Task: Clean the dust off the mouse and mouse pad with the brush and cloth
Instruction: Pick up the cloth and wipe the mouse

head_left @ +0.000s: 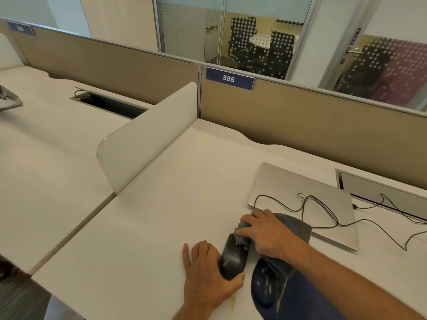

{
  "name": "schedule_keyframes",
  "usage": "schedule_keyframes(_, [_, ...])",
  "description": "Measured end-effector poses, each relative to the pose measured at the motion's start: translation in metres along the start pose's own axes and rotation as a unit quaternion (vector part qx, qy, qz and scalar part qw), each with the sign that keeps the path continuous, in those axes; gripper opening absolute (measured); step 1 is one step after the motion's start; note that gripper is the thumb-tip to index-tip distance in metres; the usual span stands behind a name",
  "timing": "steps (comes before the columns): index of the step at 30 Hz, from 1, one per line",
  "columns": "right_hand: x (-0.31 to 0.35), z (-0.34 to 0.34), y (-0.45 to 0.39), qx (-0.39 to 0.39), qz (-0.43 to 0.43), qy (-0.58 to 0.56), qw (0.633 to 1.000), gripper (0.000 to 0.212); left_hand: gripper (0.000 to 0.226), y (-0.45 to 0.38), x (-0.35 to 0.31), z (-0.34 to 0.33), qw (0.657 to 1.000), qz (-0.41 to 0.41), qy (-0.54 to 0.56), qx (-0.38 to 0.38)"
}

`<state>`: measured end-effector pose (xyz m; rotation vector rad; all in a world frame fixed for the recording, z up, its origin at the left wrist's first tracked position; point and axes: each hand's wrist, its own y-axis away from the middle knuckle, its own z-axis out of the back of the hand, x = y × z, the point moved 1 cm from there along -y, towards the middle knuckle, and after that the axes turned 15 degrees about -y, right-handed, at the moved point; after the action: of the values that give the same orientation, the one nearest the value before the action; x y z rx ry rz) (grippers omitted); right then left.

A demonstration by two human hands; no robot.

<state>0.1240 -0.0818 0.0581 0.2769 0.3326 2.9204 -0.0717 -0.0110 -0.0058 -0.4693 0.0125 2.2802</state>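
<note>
White "385" on blue desk number plate [230,78], Dell logo on closed silver laptop [302,205]

Open-plan office. White desk [161,215] bays split by a low white divider [147,137] and tan partition panels [300,121]; number plate "385" [229,78] at 12 o'clock. Closed laptop [288,188] at 3 o'clock. Glass-walled meeting room [261,38] with black chairs [242,35] behind, 1 o'clock.

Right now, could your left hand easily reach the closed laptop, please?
Probably not: the left hand holds the mouse, and the right hand with the cloth lies between it and the laptop.
</note>
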Motion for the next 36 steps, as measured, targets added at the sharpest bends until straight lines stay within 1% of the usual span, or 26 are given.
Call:
schedule_keyframes(2, [0.0,0.0,0.0,-0.005,-0.015,-0.014,1.0,0.057,0.063,0.0,0.0,-0.001,1.0,0.001,-0.003,0.004])
schedule_keyframes(5, [0.002,-0.001,0.004,-0.041,-0.04,-0.105,0.993,0.06,0.063,0.0,0.001,-0.002,1.0,0.003,0.003,0.008])
schedule_keyframes(7, [0.007,-0.006,0.004,-0.051,-0.017,-0.137,0.989,0.06,0.064,0.0,0.002,-0.003,1.0,0.004,0.004,0.009])
schedule_keyframes(9, [0.011,-0.011,0.002,-0.028,0.012,-0.111,0.993,0.059,0.064,0.0,0.002,-0.004,1.0,0.003,0.003,0.007])
schedule_keyframes(10, [0.011,-0.013,0.0,-0.018,0.013,-0.091,0.996,0.058,0.064,0.0,0.002,-0.004,1.0,0.003,0.003,0.009])
schedule_keyframes(14, [0.002,-0.003,-0.008,-0.006,-0.024,-0.027,0.999,0.054,0.067,-0.002,0.001,-0.001,0.998,0.01,-0.022,0.053])
schedule_keyframes(16, [-0.003,0.001,-0.01,-0.017,-0.04,-0.021,0.999,0.053,0.068,-0.001,0.002,0.001,0.998,0.008,-0.026,0.06])
schedule_keyframes(17, [-0.005,0.004,-0.008,-0.032,-0.052,-0.043,0.997,0.055,0.07,-0.001,0.002,0.001,0.997,0.005,-0.028,0.066])
schedule_keyframes(19, [-0.007,0.011,0.0,-0.08,-0.076,-0.127,0.986,0.058,0.08,-0.001,0.003,0.003,0.995,-0.005,-0.04,0.092])
schedule_keyframes(21, [-0.007,0.016,0.012,-0.13,-0.071,-0.192,0.97,0.053,0.093,-0.003,0.007,0.004,0.993,-0.02,-0.04,0.112])
schedule_keyframes(22, [-0.005,0.018,0.019,-0.149,-0.063,-0.212,0.964,0.05,0.095,-0.005,0.011,0.006,0.994,-0.029,-0.021,0.107])
schedule_keyframes(24, [0.001,0.02,0.033,-0.17,-0.046,-0.259,0.95,0.048,0.086,-0.017,0.023,0.01,0.993,-0.066,0.049,0.082])
schedule_keyframes(25, [0.005,0.02,0.04,-0.172,-0.039,-0.283,0.943,0.048,0.079,-0.027,0.031,0.015,0.988,-0.103,0.085,0.08])
schedule_keyframes(26, [0.01,0.02,0.046,-0.166,-0.032,-0.295,0.941,0.048,0.075,-0.04,0.037,0.02,0.978,-0.157,0.105,0.093])
schedule_keyframes(27, [0.014,0.018,0.052,-0.154,-0.023,-0.292,0.944,0.048,0.075,-0.055,0.043,0.025,0.962,-0.227,0.099,0.112])
schedule_keyframes(29, [0.021,0.014,0.06,-0.127,-0.008,-0.262,0.957,0.05,0.083,-0.087,0.046,0.035,0.92,-0.358,0.011,0.162])
schedule_keyframes(30, [0.024,0.013,0.063,-0.114,-0.002,-0.246,0.962,0.051,0.088,-0.102,0.042,0.038,0.895,-0.403,-0.05,0.186])
schedule_keyframes(33, [0.037,0.007,0.069,-0.08,0.024,-0.187,0.979,0.054,0.095,-0.136,0.02,0.038,0.819,-0.498,-0.194,0.212])
schedule_keyframes(34, [0.042,0.004,0.07,-0.075,0.037,-0.169,0.982,0.055,0.095,-0.145,0.011,0.039,0.797,-0.52,-0.223,0.211])
schedule_keyframes(36, [0.051,-0.001,0.067,-0.064,0.049,-0.148,0.986,0.06,0.089,-0.157,-0.006,0.04,0.765,-0.552,-0.263,0.204])
